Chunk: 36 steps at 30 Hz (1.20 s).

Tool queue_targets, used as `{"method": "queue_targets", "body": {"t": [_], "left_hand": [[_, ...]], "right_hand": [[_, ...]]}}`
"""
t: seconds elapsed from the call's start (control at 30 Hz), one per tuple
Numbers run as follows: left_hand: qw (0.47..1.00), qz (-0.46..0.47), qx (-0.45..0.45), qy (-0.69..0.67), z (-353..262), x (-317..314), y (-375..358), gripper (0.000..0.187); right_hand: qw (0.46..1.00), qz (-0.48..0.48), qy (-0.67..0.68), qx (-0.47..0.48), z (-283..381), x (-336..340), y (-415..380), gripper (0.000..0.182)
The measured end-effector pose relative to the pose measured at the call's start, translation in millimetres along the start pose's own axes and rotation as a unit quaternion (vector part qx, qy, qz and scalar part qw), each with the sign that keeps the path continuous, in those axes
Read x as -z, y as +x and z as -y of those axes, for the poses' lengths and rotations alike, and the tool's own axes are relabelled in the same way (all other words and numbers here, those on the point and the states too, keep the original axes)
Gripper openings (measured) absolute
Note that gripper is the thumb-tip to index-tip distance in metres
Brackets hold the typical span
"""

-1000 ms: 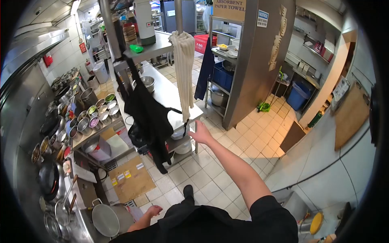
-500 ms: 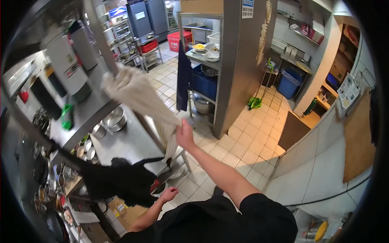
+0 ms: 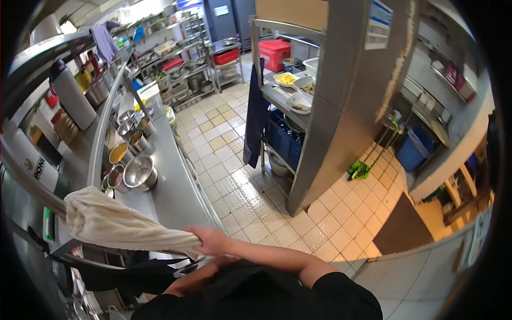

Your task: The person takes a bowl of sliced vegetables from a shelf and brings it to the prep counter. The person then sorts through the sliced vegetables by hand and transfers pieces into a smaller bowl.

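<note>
My right hand [image 3: 210, 240] is shut on the lower end of a cream cloth towel [image 3: 117, 226]. The towel is draped over a steel overhead rail [image 3: 32, 184] at the left and is stretched from the rail toward my body. My left hand [image 3: 205, 272] is tucked low under my right forearm, close to my black shirt, and its fingers are hidden. A black apron [image 3: 128, 274] hangs just below the towel.
A long steel counter [image 3: 170, 197] with steel bowls [image 3: 140, 172] runs along the left. A tiled aisle lies to its right. A steel rack [image 3: 290, 101] holds plates, with a blue apron [image 3: 256, 122] hanging on it. A red crate [image 3: 274, 53] and blue bin [image 3: 416, 149] stand further back.
My right hand reached the hanging towel, took hold of its lower end and pulled it down toward me. My head turned, so the counter now runs along the left.
</note>
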State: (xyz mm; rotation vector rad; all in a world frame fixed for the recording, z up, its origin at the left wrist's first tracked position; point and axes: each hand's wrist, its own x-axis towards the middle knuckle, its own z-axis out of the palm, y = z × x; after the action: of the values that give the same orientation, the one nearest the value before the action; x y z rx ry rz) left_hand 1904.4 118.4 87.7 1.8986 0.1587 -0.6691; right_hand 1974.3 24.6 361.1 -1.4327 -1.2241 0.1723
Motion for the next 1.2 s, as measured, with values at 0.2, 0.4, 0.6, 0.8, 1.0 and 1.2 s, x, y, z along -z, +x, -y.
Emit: {"method": "queue_targets", "body": {"t": [0.2, 0.4, 0.6, 0.8, 1.0, 1.2], "left_hand": [[0.994, -0.037, 0.024, -0.104, -67.4, 8.3, 71.3, 0.038], [0.984, -0.052, 0.032, -0.167, -89.9, 59.9, 161.0, 0.038], [0.975, -0.104, 0.019, -0.194, -127.8, 154.3, 251.0, 0.038], [0.953, -0.223, -0.017, -0.205, -114.4, 238.2, 288.5, 0.035], [0.912, -0.32, -0.055, -0.251, -51.3, 297.8, 304.0, 0.038], [0.881, -0.456, -0.103, -0.068, -14.1, 388.7, 355.3, 0.039]], "right_hand": [[0.993, 0.113, -0.016, -0.021, -62.6, 50.9, 22.0, 0.047], [0.971, 0.174, 0.002, 0.163, -132.4, 94.5, 80.7, 0.063], [0.92, 0.342, 0.0, 0.191, -192.0, 146.8, 178.1, 0.064], [0.907, 0.369, 0.053, 0.195, -240.0, 131.3, 252.1, 0.063], [0.929, 0.34, 0.06, 0.132, -356.7, 100.4, 305.0, 0.062], [0.955, 0.293, 0.023, -0.03, -479.0, 150.5, 392.0, 0.04]]}}
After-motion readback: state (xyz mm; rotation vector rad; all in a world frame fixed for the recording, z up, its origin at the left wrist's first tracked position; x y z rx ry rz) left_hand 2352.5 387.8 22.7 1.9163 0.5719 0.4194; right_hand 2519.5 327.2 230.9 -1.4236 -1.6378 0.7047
